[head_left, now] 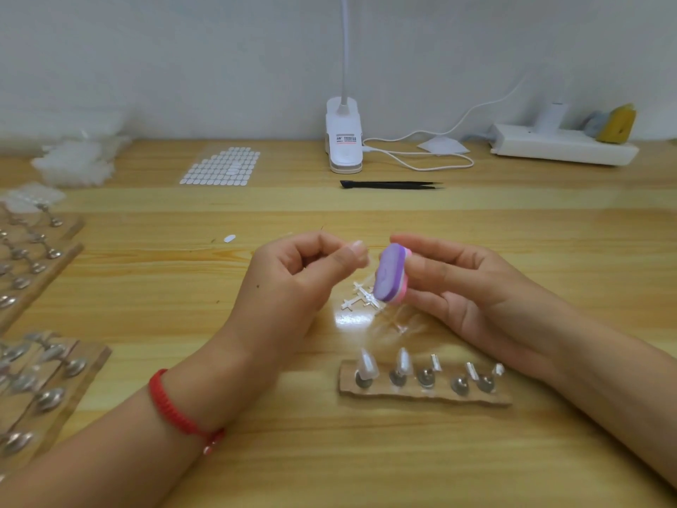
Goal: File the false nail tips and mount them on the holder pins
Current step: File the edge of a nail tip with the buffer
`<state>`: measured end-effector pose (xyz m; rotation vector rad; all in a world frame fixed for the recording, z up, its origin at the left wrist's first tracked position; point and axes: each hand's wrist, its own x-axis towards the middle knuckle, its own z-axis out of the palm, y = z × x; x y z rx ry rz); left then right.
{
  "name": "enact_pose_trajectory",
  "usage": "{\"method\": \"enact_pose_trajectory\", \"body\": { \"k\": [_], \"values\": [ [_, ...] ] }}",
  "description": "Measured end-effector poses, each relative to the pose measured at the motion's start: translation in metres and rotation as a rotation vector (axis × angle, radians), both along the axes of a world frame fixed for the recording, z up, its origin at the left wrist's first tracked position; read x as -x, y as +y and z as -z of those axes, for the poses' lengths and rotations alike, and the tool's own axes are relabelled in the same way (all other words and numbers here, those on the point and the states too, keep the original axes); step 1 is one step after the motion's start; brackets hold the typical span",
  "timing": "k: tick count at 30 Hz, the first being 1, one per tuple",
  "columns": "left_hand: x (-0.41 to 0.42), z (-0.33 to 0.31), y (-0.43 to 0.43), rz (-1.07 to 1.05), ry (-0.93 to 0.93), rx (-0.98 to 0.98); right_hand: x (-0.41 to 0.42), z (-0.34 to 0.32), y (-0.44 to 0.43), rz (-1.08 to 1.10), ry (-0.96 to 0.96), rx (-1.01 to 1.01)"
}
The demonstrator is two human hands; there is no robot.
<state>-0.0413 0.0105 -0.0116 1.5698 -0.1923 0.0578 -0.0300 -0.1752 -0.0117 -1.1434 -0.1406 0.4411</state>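
1. My left hand (307,265) is pinching a clear tip (358,247); it's blurred, fingers (351,260) closed on it.
2. My right hand (458,287) is clamping the file (390,276), long axis near upright, just right of the tip.
3. The holder (421,394) is sitting on the tabletop (329,452) below, nearer my right hand, its third pin (426,377) standing bare.

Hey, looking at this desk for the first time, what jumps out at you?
The purple block gripped in the right hand, mid-table, catches the eye first. The left hand curls beside it, but what it pinches is too blurred to tell. Next comes the holder near the front edge, where two of its five pins carry nail tips.
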Motion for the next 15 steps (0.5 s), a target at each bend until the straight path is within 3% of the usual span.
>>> {"method": "enact_pose_trajectory", "body": {
  "k": [4,11,15],
  "values": [
    [0.0028,-0.0014,-0.0017,0.098,-0.02,-0.023,0.0023,0.0001,0.002,0.008,-0.031,0.035],
    [0.0013,-0.0005,-0.0021,0.067,-0.022,-0.01,0.0018,-0.0015,0.001,0.015,-0.003,-0.005],
    [0.0017,-0.0006,-0.0019,0.019,-0.016,0.012,0.0036,-0.0038,0.0028,-0.084,-0.045,0.084]
  ]
}}
